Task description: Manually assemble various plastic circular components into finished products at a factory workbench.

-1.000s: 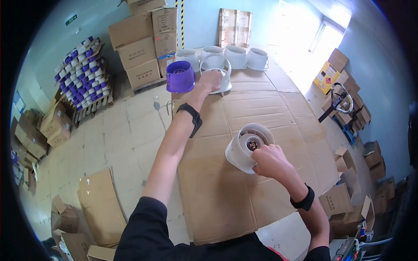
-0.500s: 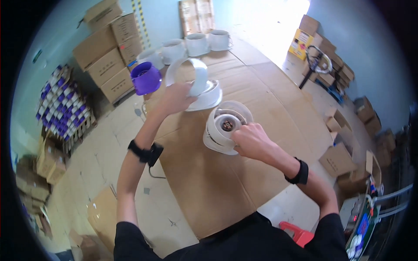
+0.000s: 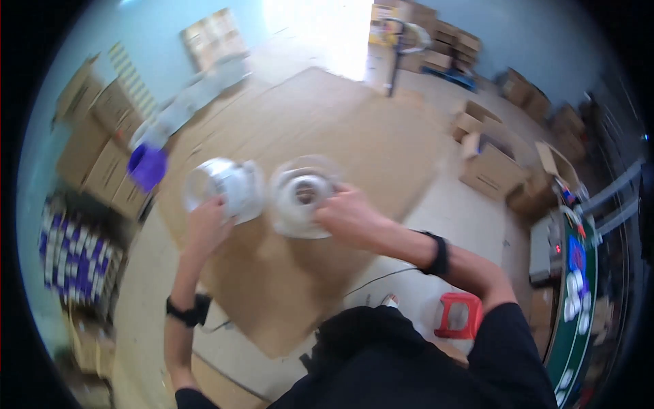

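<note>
While the left hand [image 3: 207, 230] grips a tilted white housing [image 3: 240, 192], the right hand [image 3: 349, 214] grasps the rim of a second white housing [image 3: 297, 193] — open end up — just beside it. Both are over a cardboard sheet [image 3: 354, 140]; a purple housing [image 3: 148, 168] sits at the far left, a red stool [image 3: 462, 299] at the lower right.

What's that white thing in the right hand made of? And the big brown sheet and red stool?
White thing: probably plastic, smooth and curved, though blurred. Brown sheet: looks like cardboard, matt, flat and tan. Red stool: likely plastic, evenly coloured with rounded corners.
</note>
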Demonstrator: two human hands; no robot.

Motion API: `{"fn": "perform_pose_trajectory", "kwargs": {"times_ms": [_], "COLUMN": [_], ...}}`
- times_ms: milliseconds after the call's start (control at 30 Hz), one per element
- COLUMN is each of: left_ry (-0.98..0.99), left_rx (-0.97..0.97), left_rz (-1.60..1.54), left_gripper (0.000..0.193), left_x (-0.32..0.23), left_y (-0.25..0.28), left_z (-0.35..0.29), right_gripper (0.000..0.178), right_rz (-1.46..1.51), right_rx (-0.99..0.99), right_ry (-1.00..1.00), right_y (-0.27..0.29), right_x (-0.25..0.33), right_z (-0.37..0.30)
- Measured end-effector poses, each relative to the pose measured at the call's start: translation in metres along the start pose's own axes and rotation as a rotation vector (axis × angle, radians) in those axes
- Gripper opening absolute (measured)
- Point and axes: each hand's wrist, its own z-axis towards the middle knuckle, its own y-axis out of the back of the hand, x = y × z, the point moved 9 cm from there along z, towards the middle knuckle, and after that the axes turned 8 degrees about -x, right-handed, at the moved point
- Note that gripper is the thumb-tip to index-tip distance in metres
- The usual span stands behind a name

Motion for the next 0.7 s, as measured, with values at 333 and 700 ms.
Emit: {"fn": "perform_pose_trajectory", "kwargs": {"times_ms": [333,700], "left_ry": [0.367,-0.328], "left_rx": [-0.165,0.409], "left_rz": [-0.214,-0.376], "left_gripper": [0.040,0.032], "left_x": [-0.049,-0.403], "left_y": [0.009,-0.063], "left_z": [0.014,0.102], "right_gripper": [0.028,0.043], "right_rz": [0.424,0.590], "right_rx": [-0.418,-0.404], "right_ry": [-0.294,-1.588], "right_y": [0.087,-0.024], "right_x": [-0.127,-0.216], "right_z": [-0.173,-0.640]}}
